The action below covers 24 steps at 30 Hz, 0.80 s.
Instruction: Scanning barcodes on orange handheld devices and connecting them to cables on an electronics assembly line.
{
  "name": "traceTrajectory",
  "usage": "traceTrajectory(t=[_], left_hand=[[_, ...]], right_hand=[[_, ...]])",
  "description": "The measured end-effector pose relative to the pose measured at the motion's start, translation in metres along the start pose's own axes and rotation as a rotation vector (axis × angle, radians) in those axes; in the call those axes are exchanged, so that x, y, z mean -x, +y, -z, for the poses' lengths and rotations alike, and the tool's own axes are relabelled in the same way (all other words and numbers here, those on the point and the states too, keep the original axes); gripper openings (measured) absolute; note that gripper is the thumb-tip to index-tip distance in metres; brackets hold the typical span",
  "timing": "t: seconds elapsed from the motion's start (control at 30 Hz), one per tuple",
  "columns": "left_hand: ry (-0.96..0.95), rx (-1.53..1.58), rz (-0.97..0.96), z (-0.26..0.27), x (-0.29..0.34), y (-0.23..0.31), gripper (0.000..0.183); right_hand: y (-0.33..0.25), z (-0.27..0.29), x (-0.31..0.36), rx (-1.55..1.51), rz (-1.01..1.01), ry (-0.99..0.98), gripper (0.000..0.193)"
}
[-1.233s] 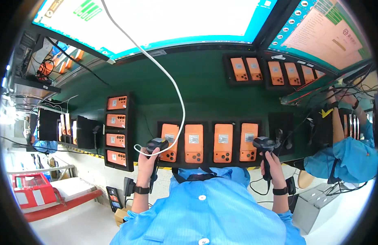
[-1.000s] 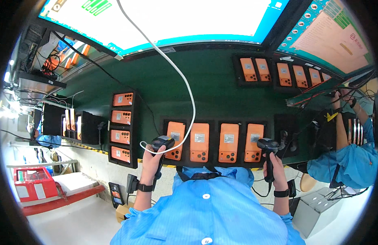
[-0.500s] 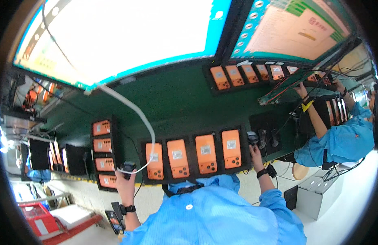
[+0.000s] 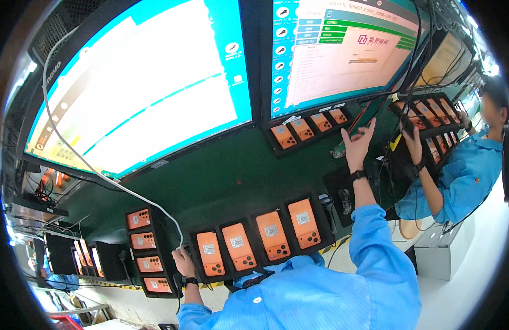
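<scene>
My left hand is closed at the gap between two black trays, with a white cable reaching down to its fingers. What it grips, if anything, is hidden. My right hand is raised over the far right of the bench, fingers apart and holding nothing, beside a thin green panel. In front of me a black tray bears several orange phones, camera side up. To the left another black tray holds more orange phones. A dark handheld device lies right of the front tray.
Two large monitors stand along the back. Below the right one sits a further tray of phones. A co-worker in blue stands at the right, a hand near mine, among hanging black cables.
My right hand has left the dark device and moved up and away toward the green panel, opening. The dark device under my left hand no longer shows. The view has shifted.
</scene>
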<state>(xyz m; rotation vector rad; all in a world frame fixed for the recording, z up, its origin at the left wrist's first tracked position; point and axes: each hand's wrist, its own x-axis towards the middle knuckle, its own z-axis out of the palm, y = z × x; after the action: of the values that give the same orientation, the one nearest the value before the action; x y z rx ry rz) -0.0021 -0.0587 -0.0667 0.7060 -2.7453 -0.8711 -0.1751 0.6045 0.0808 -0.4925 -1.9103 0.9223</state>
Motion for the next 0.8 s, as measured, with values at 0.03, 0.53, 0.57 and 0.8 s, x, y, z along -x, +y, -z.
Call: traceTrajectory(t=[0.03, 0.53, 0.57, 0.8], left_hand=[[0.172, -0.034, -0.129, 0.007, 0.006, 0.004, 0.029], [0.303, 0.459, 0.05, 0.057, 0.018, 0.089, 0.034], [0.27, 0.461, 0.027, 0.057, 0.017, 0.095, 0.034], [-0.16, 0.016, -0.439, 0.046, 0.018, 0.131, 0.025]], right_hand=[[-0.011, -0.004, -0.015, 0.014, -0.023, -0.005, 0.094], [-0.148, 0.021, 0.131, -0.53, -0.37, -0.994, 0.02], [-0.146, 0.032, 0.138, -0.543, -0.328, -1.045, 0.021], [-0.134, 0.138, 0.196, -0.622, -0.254, -1.306, 0.023]])
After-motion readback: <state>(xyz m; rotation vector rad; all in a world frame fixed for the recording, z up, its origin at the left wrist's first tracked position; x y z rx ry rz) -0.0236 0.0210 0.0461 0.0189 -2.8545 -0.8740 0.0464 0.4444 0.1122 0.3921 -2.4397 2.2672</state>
